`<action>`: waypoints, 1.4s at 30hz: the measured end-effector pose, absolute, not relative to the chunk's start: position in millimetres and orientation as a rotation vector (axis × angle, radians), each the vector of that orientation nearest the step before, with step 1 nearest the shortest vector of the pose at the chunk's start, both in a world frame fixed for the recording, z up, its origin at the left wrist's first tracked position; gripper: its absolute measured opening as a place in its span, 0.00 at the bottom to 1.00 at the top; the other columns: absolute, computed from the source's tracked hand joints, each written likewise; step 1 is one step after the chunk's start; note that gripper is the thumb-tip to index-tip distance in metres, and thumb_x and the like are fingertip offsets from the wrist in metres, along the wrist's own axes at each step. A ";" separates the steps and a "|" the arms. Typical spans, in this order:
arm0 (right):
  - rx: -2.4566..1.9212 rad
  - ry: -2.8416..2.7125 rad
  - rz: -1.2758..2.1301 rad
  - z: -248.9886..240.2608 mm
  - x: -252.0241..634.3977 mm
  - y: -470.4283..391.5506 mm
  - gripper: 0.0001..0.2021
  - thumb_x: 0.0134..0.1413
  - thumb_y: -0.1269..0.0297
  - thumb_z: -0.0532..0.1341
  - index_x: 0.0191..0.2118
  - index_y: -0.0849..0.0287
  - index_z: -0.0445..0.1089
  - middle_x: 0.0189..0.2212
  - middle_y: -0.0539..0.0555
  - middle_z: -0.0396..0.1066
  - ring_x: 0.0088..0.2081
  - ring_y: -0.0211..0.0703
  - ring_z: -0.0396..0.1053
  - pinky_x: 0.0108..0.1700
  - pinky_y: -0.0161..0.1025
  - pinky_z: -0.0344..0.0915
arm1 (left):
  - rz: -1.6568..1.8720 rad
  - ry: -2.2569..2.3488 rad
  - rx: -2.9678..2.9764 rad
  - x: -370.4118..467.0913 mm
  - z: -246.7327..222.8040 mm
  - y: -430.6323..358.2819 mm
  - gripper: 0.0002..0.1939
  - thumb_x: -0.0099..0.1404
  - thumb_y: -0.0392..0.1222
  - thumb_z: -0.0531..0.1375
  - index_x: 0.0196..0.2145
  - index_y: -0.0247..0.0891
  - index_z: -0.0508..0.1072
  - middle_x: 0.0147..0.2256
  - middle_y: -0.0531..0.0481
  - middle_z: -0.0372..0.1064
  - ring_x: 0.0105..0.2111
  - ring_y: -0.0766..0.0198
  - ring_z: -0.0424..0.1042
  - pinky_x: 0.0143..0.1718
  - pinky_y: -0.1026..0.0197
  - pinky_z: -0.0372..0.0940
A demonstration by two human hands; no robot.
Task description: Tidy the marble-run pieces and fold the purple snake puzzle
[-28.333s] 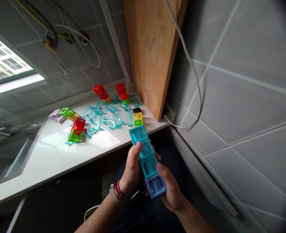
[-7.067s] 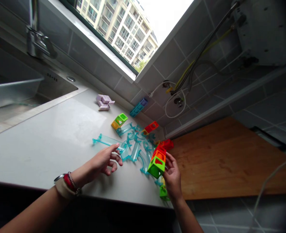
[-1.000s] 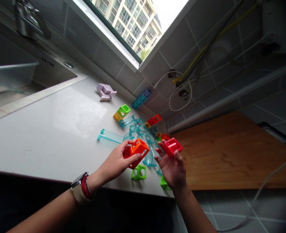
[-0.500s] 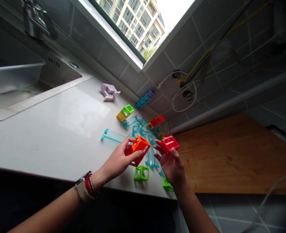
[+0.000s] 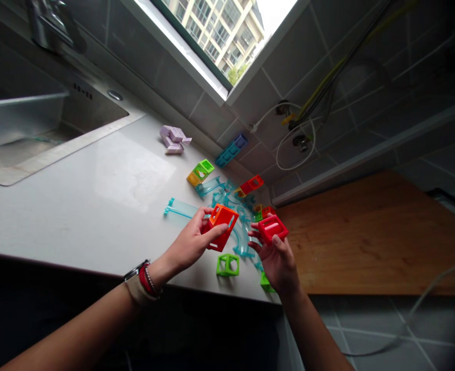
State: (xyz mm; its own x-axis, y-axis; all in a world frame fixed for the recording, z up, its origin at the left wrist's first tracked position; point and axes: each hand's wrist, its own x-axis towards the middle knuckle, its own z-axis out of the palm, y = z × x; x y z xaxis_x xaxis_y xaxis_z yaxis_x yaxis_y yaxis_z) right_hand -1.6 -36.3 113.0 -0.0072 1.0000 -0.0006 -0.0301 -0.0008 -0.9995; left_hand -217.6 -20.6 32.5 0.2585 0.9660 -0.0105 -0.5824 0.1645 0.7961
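My left hand (image 5: 192, 238) is closed round a pair of joined hollow toy blocks (image 5: 223, 225), one orange and one red. A short gap to the right, my right hand (image 5: 275, 260) grips a single red toy block (image 5: 272, 230) between thumb and fingers. The two held pieces are apart, above the counter. Just below them a green block (image 5: 228, 265) lies on the counter, and another green block (image 5: 266, 282) is partly hidden by my right wrist. Behind my hands are clear blue track pieces (image 5: 227, 198) in a loose heap.
A green and yellow block pair (image 5: 200, 172), a blue block stack (image 5: 231, 150) and a red block piece (image 5: 250, 185) stand near the wall. Folded purple packaging (image 5: 174, 139) lies further left. The sink (image 5: 96, 121) is at left, a wooden board (image 5: 358, 237) at right.
My view has tilted slightly, so the counter sits a little higher in the picture. Both hands keep their blocks, and the held pieces remain apart.
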 end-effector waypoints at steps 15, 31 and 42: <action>-1.852 -1.660 0.554 39.9 52.1 -128.1 0.29 0.48 0.56 0.76 0.55 0.52 0.70 0.53 0.58 0.74 0.52 0.57 0.74 0.58 0.53 0.68 | 1.225 0.694 0.753 -224.3 36.3 -14.9 0.25 0.65 0.56 0.65 0.51 0.40 0.63 0.36 0.51 0.75 0.28 0.64 0.72 0.27 0.65 0.65; -1.777 -1.468 0.544 53.9 52.5 -113.2 0.30 0.45 0.56 0.77 0.54 0.54 0.70 0.49 0.58 0.75 0.45 0.55 0.76 0.49 0.50 0.72 | 1.132 0.551 0.602 -220.8 44.2 -23.2 0.24 0.69 0.58 0.61 0.53 0.45 0.58 0.42 0.46 0.78 0.24 0.58 0.79 0.18 0.65 0.61; -1.450 -1.301 0.735 97.7 6.8 -112.3 0.28 0.48 0.61 0.77 0.53 0.50 0.67 0.46 0.55 0.76 0.42 0.49 0.77 0.44 0.44 0.75 | 1.250 0.447 0.566 -217.8 42.8 -26.9 0.24 0.71 0.60 0.58 0.55 0.42 0.59 0.39 0.44 0.78 0.27 0.53 0.80 0.20 0.61 0.67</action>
State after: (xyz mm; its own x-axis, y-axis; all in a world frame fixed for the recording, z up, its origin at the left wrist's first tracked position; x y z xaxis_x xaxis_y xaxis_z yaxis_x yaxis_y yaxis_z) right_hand 6.8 -112.3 97.7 0.2332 0.9558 0.1792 0.3399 0.0925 -0.9359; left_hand -217.8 -26.9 42.8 0.2612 0.9652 -0.0104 -0.7534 0.2106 0.6229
